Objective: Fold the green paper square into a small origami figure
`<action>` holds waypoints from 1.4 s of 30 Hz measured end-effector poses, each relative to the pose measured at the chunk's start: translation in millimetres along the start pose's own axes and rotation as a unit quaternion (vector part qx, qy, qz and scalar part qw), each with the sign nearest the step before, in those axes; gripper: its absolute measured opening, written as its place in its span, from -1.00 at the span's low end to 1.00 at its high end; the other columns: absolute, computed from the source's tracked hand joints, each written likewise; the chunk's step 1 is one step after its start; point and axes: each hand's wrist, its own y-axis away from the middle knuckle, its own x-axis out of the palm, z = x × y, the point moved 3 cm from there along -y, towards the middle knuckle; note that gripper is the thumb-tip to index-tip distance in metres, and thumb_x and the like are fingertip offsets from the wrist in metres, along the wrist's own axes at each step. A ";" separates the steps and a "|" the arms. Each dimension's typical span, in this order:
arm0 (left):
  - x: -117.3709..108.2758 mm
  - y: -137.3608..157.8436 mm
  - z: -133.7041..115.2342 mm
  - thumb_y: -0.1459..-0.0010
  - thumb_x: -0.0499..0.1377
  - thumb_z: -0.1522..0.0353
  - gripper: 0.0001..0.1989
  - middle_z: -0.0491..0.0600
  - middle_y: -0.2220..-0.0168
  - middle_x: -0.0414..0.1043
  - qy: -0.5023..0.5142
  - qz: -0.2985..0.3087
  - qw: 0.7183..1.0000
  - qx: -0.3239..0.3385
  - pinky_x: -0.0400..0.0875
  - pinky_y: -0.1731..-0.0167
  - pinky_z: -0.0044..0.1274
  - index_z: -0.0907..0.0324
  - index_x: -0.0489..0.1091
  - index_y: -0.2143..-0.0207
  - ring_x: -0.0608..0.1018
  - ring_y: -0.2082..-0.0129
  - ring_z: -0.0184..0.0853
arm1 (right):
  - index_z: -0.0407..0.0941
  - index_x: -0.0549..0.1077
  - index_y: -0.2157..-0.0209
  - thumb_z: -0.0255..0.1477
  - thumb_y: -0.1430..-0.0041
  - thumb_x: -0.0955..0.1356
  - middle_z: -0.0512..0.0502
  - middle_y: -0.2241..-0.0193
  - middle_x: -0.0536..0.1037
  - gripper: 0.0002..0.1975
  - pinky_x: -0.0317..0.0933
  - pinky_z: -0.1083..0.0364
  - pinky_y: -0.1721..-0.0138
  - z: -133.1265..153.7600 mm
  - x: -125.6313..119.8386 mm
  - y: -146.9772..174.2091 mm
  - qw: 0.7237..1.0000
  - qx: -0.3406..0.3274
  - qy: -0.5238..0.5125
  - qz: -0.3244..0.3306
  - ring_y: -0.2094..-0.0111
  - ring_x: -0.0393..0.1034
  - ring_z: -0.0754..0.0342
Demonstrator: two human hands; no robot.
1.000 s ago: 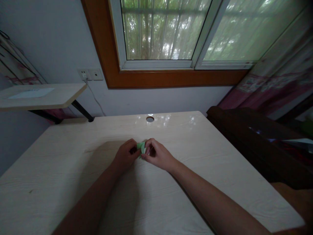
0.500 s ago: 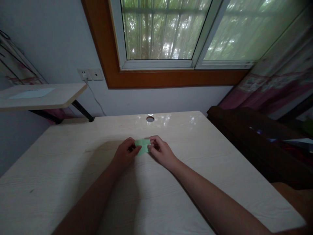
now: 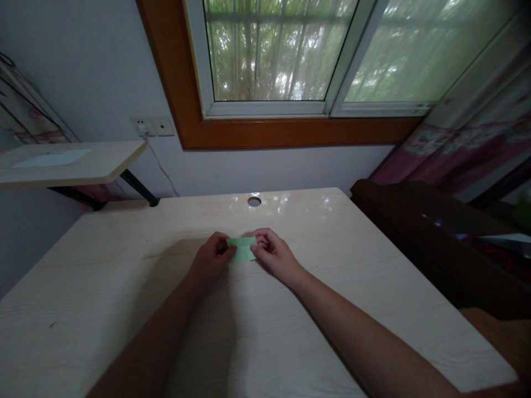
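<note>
The left hand (image 3: 212, 257) pinches the left edge of a small piece of green paper (image 3: 244, 253), its thumb on the near face. The right hand (image 3: 276, 254) grips the opposite edge in much the same way, thumb in front and fingers mostly behind. The paper spans the gap between the two hands, spread out, above the middle of the pale wooden surface (image 3: 315, 315); whether its lower edge touches the wood is hard to tell.

Beyond the hands, near the far edge, is a round hole (image 3: 254, 202) in the surface. At the far left, a raised shelf (image 3: 118, 163) on black legs carries a white sheet (image 3: 53, 158). A cord (image 3: 160, 161) hangs from the wall socket (image 3: 161, 126) behind it, left of the window (image 3: 274, 55).
</note>
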 end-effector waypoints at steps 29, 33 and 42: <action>-8.7 2.4 -16.9 -0.10 0.15 0.43 -0.88 -0.04 0.29 0.43 -0.009 -0.038 0.994 0.098 0.41 0.25 -0.51 0.15 0.43 0.27 0.48 0.30 -0.33 | 0.00 0.61 0.24 -0.57 -0.13 0.29 -0.09 0.21 0.56 -0.69 0.29 0.00 0.09 18.4 -7.8 -2.3 0.994 -0.091 0.062 0.026 0.16 0.45 0.02; -10.0 3.2 -22.9 -0.15 0.07 0.44 -0.84 -0.04 0.30 0.42 -0.006 -0.033 0.994 0.100 0.37 0.25 -0.51 0.17 0.44 0.27 0.47 0.28 -0.33 | -0.02 0.61 0.27 -0.58 -0.14 0.28 -0.10 0.22 0.55 -0.71 0.30 0.02 0.12 21.7 -7.6 -1.8 0.992 -0.100 0.074 0.008 0.16 0.45 0.03; -2.7 1.2 -20.6 -0.19 0.18 0.24 -0.80 -0.02 0.29 0.46 -0.008 0.028 0.999 0.040 0.39 0.28 -0.52 0.18 0.44 0.25 0.50 0.29 -0.32 | -0.01 0.57 0.24 -0.58 -0.22 0.25 -0.10 0.16 0.56 -0.71 0.30 -0.02 0.03 29.2 -3.5 4.5 0.973 -0.167 0.158 -0.001 0.11 0.44 0.02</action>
